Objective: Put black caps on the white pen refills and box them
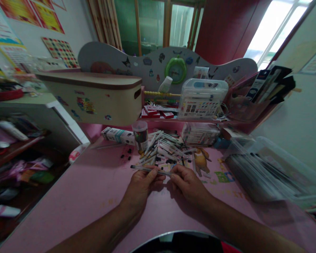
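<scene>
Between my two hands a slim, clear-bodied pen point(140, 168) with a dark end lies nearly level above the pink desk. My left hand point(144, 181) grips its barrel between thumb and fingers, the dark end pointing left. At the pen's right end, the fingers of my right hand point(183, 177) are pinched together on it; the tip itself is hidden. Just beyond my hands spreads a loose heap of pen parts point(165, 146), white and clear tubes with black pieces among them. Several small black caps point(125, 156) are scattered left of the heap.
A clear cup point(140, 135) stands behind the heap, beside a white box point(117, 135). On the right sits a clear plastic bin point(268, 175) full of pens. Above, a shelf holds a cream storage box point(94, 100), a clear carry case point(202, 100) and a green clock point(175, 69).
</scene>
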Motion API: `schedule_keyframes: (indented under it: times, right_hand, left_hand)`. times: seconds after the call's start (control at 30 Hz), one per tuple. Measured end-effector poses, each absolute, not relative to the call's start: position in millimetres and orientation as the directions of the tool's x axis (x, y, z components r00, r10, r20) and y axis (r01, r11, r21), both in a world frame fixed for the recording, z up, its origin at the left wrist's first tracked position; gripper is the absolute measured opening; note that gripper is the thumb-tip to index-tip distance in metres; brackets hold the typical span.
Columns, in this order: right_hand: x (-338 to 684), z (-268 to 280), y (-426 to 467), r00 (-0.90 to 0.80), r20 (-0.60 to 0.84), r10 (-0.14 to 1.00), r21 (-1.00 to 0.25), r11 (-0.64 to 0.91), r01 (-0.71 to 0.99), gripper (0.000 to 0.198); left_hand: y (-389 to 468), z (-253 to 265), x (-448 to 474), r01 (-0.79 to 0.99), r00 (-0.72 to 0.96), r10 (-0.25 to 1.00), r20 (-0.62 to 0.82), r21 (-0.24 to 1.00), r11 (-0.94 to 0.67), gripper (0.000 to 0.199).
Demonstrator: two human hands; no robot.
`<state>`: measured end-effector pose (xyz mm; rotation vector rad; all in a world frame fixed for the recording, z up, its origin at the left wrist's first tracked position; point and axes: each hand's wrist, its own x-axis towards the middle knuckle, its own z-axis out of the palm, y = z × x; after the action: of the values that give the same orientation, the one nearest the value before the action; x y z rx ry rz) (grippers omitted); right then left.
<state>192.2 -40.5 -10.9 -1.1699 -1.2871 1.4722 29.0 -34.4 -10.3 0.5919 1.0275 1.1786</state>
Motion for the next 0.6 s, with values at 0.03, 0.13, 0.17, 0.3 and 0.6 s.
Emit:
schedule_keyframes:
  times: [0.03,0.13,0.17,0.3,0.6]
  right_hand:
    - [192.3,-11.2,-40.3,-0.223,-0.121,0.967,-0.992,-0.127,-0.015,0.018]
    - [191.1,-10.1,-39.9,-0.235,-0.151,0.96,-0.982,-0.173,-0.077,0.021]
    - [190.5,-9.3,-39.9,-0.235,-0.166,0.958,-0.975,-0.195,-0.105,0.023]
    - [189.6,-6.9,-39.4,-0.243,-0.198,0.95,-0.967,-0.23,-0.11,0.028]
    - [190.9,-11.1,-36.7,-0.26,-0.213,0.942,-0.95,-0.262,-0.168,0.03]
  left_hand:
    - [-34.4,-10.7,28.8,-0.465,0.038,0.94,-0.34,0.827,0.318,0.036]
    - [-34.4,-12.2,28.4,-0.476,0.04,0.94,-0.339,0.821,0.316,0.035]
    - [-34.5,-12.6,28.4,-0.478,0.041,0.941,-0.337,0.82,0.315,0.035]
    - [-35.3,-12.9,29.4,-0.474,0.039,0.944,-0.329,0.825,0.307,0.037]
    - [-35.9,-10.0,31.3,-0.478,0.036,0.946,-0.322,0.826,0.3,0.036]
